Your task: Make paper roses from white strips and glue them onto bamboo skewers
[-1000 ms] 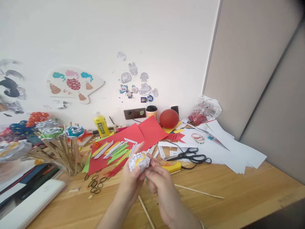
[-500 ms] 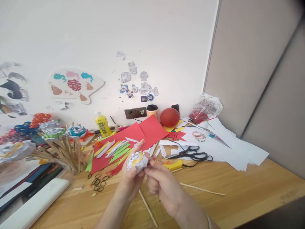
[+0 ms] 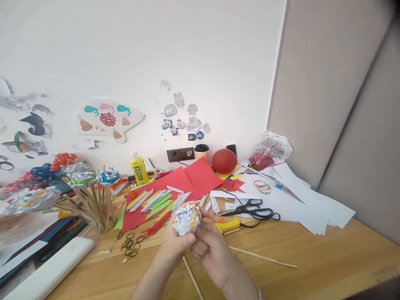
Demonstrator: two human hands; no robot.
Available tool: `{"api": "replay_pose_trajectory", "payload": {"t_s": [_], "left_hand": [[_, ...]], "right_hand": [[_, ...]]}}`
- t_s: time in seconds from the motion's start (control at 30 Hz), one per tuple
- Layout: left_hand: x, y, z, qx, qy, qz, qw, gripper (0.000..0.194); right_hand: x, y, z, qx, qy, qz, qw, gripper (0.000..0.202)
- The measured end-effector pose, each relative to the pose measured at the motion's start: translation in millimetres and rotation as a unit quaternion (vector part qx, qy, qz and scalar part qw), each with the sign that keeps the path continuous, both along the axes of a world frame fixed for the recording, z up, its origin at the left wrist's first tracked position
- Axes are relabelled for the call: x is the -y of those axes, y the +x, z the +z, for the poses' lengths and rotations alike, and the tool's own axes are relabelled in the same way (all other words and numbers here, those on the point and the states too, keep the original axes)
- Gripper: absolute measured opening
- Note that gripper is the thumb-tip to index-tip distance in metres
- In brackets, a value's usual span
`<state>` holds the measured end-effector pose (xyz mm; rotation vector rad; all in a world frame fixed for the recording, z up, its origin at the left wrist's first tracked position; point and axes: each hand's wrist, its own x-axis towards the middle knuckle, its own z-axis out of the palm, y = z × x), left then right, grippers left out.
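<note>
A crumpled white-and-yellow paper flower (image 3: 185,220) is held up over the middle of the table. My left hand (image 3: 175,241) is closed around its left side, with the thumb along the near edge. On the right, the fingers of my right hand (image 3: 209,241) are bent and pressed against the flower's lower right side. What lies between the two hands beneath the flower is hidden. Thin wooden sticks (image 3: 262,256) lie on the table close to both hands. Just behind my right hand is a yellow hot glue gun (image 3: 229,225).
Black scissors (image 3: 253,209), white paper sheets (image 3: 300,204) and a red balloon (image 3: 224,161) are to the right. Folded paper strips (image 3: 159,202) lie on red paper (image 3: 204,179). Black rings (image 3: 129,243), a stick-filled container (image 3: 106,212) and a white box (image 3: 59,266) are leftward.
The paper flower has turned so its crumpled face shows more toward me, and both hands have shifted with it. The view has tilted slightly up and left.
</note>
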<state>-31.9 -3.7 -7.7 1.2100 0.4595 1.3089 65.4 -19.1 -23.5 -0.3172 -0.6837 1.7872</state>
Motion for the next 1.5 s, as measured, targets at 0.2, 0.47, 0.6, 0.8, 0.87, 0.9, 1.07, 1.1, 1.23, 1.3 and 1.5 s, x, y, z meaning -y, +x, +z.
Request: {"api": "replay_pose_trajectory", "payload": {"t_s": [0.2,0.47,0.6,0.8,0.87,0.9,1.07,1.1,1.23,1.3,1.5], "left_hand": [[2,-3,-1.3,-0.058,0.077,0.020,0.995,0.065],[11,0,9.3,-0.032,0.023,0.015,0.999,0.094],[11,6,13.7,-0.007,-0.033,0.041,0.999,0.092],[7,10,11.4,0.057,-0.090,0.072,0.992,0.074],[6,11,10.8,0.063,-0.106,0.076,0.989,0.072],[6,12,10.6,0.062,-0.113,0.076,0.989,0.072],[8,15,10.0,0.055,-0.119,0.089,0.987,0.071],[8,15,9.7,0.059,-0.116,0.094,0.987,0.071],[5,15,7.8,0.079,-0.100,0.095,0.987,0.072],[5,14,7.7,0.088,-0.089,0.081,0.989,0.073],[10,15,11.6,0.069,-0.071,0.065,0.993,0.080]], "right_hand": [[6,-6,-1.1,-0.036,-0.025,0.004,0.999,0.030],[11,-7,-2.4,-0.005,0.011,-0.027,1.000,0.031],[8,-8,-4.4,0.038,0.009,-0.058,0.998,0.031],[4,-6,-4.0,0.252,0.117,-0.200,0.940,0.027],[5,-5,-3.7,0.318,0.150,-0.248,0.903,0.022],[5,-5,-4.1,0.348,0.154,-0.261,0.887,0.021],[7,-7,-6.2,0.451,0.150,-0.348,0.808,0.021],[6,-8,-5.6,0.444,0.152,-0.361,0.806,0.021],[4,-9,1.6,0.348,0.120,-0.314,0.875,0.019],[4,-8,6.0,0.295,0.087,-0.258,0.916,0.020],[10,0,14.0,0.132,-0.021,-0.107,0.985,0.024]]}}
